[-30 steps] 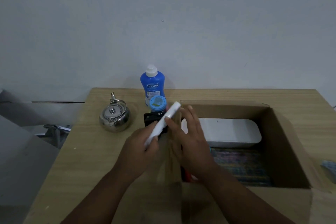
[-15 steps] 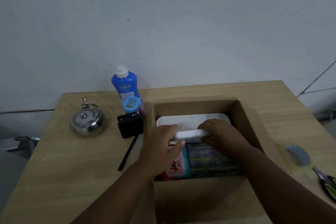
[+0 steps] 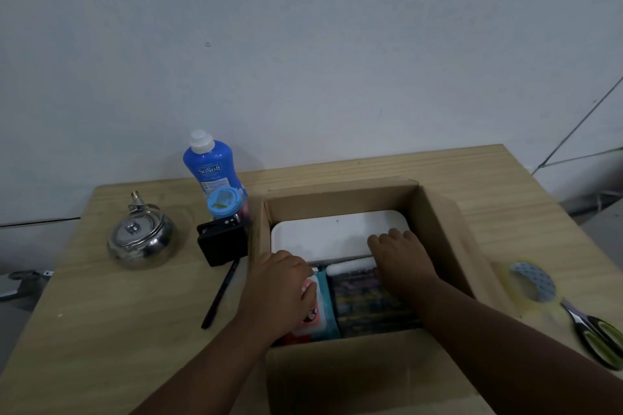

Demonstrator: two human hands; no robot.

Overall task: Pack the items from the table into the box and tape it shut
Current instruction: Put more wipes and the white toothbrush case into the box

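Note:
The open cardboard box (image 3: 340, 194) stands on the wooden table (image 3: 101, 330). Inside lie a white flat container (image 3: 323, 236), a pink and teal pack (image 3: 323, 310) and a dark patterned pack (image 3: 371, 307). A slim white item (image 3: 350, 268) lies across them in the box. My right hand (image 3: 401, 259) rests over its right end, fingers reaching onto the white container, thumb hidden. My left hand (image 3: 279, 293) hovers at the box's left side with fingers loosely curled, a small gap away from the item's left end.
Left of the box are a blue bottle (image 3: 210, 165), a blue-lidded jar (image 3: 224, 202), a black case (image 3: 224, 244), a black pen (image 3: 220, 293) and a steel kettle (image 3: 140, 239). On the right lie a tape roll (image 3: 532, 281) and green-handled scissors (image 3: 596, 337).
Both hands carried the slim white item from left of the box into it and lowered it onto the contents. My left hand has come off its left end.

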